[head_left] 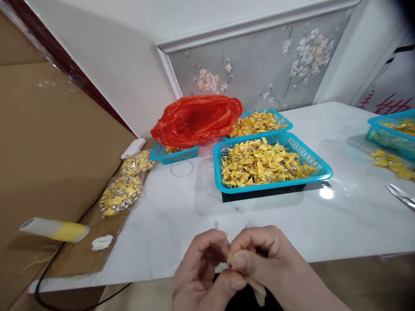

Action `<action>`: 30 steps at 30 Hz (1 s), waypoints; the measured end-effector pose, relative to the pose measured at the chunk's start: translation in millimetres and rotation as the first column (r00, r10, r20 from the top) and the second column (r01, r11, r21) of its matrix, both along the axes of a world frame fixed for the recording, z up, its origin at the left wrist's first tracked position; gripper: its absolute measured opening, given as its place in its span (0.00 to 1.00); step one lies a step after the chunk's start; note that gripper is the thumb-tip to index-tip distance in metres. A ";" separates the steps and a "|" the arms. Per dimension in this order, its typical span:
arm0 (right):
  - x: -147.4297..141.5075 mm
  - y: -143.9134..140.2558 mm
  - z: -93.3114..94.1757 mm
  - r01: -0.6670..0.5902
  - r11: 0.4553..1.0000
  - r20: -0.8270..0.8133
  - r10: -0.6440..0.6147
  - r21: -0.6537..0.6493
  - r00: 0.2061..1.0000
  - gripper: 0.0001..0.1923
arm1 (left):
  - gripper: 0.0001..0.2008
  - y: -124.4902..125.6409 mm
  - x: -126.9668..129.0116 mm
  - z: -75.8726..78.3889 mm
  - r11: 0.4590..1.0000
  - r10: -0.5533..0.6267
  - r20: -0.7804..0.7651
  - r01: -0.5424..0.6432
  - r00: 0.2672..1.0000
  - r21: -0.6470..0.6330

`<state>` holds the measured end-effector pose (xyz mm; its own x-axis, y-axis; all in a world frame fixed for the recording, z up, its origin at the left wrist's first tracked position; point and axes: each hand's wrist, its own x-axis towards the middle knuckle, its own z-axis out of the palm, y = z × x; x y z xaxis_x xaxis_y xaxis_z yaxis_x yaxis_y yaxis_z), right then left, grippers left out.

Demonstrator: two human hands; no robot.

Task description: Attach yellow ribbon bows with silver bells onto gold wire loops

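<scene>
Low at the table's front edge, my left hand point(202, 274) and my right hand point(264, 261) meet, fingertips touching. The right thumb and forefinger are pinched together, with the left fingers curled around the same spot. Whatever lies between them is too small and hidden to name. A pale yellowish end point(260, 298) pokes out beneath the right hand. Just beyond my left fingers shows a small translucent tip point(216, 225). The closest container is a blue basket point(275, 187), filled with yellow ribbon-like pieces point(262, 164) and silvery beads.
Behind stand another blue basket point(285, 126) and a red plastic bag point(194, 123) over a smaller basket point(173, 159). Bagged beaded pieces point(121, 194) and a yellow-white tube point(61, 230) are left. Scissors-like metal blades point(402, 196) and a further basket point(389, 136) are right.
</scene>
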<state>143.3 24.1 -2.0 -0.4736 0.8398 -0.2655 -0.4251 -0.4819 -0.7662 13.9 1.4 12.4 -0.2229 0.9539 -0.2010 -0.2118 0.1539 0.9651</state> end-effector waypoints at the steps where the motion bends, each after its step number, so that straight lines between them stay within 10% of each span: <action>1: 0.4 0.2 -1.0 0.000 1.000 -0.010 0.000 -0.004 1.000 0.22 | 0.14 1.6 -4.8 0.8 0.996 -0.054 -0.075 0.059 0.996 0.061; 6: 3.2 -0.5 -5.0 -0.012 1.000 -0.026 0.011 -0.028 1.000 0.20 | 0.11 9.3 -28.6 6.0 0.896 -0.271 -0.491 0.404 0.828 0.187; 16: 2.1 -4.5 -12.2 -0.020 0.999 0.006 0.020 -0.031 1.000 0.21 | 0.09 7.6 -26.9 2.7 0.877 -0.205 -0.654 0.433 0.728 0.207; 27: -0.5 -7.2 -9.7 -0.090 0.996 0.051 0.091 -0.017 0.995 0.24 | 0.07 8.7 -25.6 2.0 0.922 -0.366 -0.133 0.379 0.921 0.086; 30: -1.1 -11.2 -9.0 -0.048 0.991 0.274 0.013 0.122 0.962 0.24 | 0.12 9.3 -14.8 0.0 0.950 -0.255 0.268 0.292 0.929 -0.108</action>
<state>142.2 12.9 -11.0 -0.4238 0.8612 -0.2805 -0.1787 -0.3831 -0.9063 -0.9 10.6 12.4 0.1174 0.9272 -0.3557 -0.3712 0.3732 0.8503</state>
